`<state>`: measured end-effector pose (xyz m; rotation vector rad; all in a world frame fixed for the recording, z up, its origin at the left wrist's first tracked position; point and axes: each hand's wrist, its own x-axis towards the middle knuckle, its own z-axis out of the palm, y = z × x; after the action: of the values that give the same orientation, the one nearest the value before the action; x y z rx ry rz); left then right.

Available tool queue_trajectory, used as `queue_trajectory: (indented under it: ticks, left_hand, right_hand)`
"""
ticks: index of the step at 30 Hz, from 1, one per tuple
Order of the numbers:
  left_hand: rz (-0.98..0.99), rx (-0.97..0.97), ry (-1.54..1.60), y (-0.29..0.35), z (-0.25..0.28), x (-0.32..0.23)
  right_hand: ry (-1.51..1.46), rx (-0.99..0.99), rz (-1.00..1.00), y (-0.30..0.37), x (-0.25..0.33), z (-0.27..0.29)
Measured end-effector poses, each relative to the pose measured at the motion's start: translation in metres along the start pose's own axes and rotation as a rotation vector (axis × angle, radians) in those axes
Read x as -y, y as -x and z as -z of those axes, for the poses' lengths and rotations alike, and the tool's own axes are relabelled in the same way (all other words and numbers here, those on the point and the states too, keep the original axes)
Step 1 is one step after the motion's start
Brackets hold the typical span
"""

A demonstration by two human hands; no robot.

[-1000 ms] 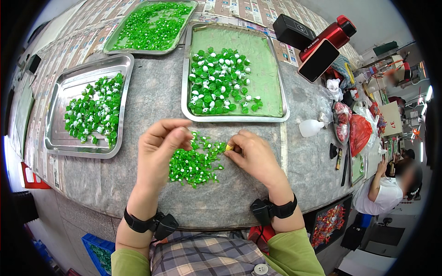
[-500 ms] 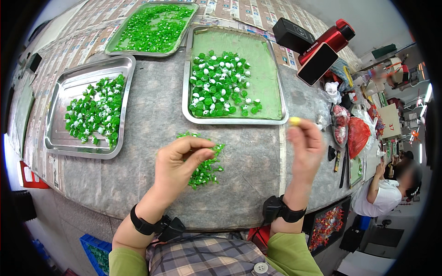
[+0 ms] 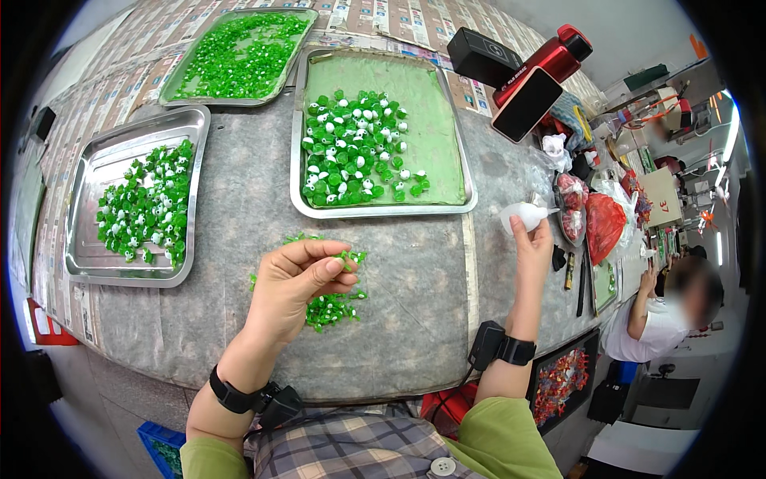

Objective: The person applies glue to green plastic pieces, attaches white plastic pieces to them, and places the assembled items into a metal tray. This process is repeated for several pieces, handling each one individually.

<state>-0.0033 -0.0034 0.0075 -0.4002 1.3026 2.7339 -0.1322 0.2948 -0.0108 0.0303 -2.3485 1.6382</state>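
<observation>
From the green bead pile [image 3: 325, 311], open surface [image 3: 415, 291] extends at 3 o'clock up to the right forearm [image 3: 524, 315]. A passable lane lies at 11 o'clock between the plain steel tray [image 3: 94, 180] and green-lined tray [image 3: 435, 128], blocked at its end by the far tray [image 3: 227, 102]. Left grip [image 3: 291, 287] obstructs the pile from above. Smartphone [image 3: 527, 104] and red flask [image 3: 550, 59] obstruct 12 o'clock of the right grip [image 3: 533, 243]; red plastic bag [image 3: 605, 227], 3 o'clock.

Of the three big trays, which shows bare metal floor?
Left tray, left of the left hand: shiny floor around its beads. The middle tray has a green lining; green pieces cover most of the far tray.
</observation>
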Motion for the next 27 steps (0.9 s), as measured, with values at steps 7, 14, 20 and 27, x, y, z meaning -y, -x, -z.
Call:
queue_trajectory:
  ticks: [7, 14, 20, 27]
  left_hand:
    - [0.056, -0.007, 0.065, 0.001, 0.003, 0.000]
    - [0.073, 0.067, 0.203, -0.002, 0.008, 0.003]
    - [0.090, 0.029, 0.212, -0.002, 0.007, 0.003]
    - [0.099, 0.032, 0.219, -0.002, 0.006, 0.003]
  right_hand:
    - [-0.347, 0.173, 0.143, 0.037, 0.107, -0.038]
    - [-0.429, 0.071, 0.190, 0.067, 0.138, -0.071]
    - [-0.456, 0.098, 0.320, 0.079, 0.129, -0.086]
    - [-0.248, 0.188, 0.437, 0.077, 0.123, -0.082]
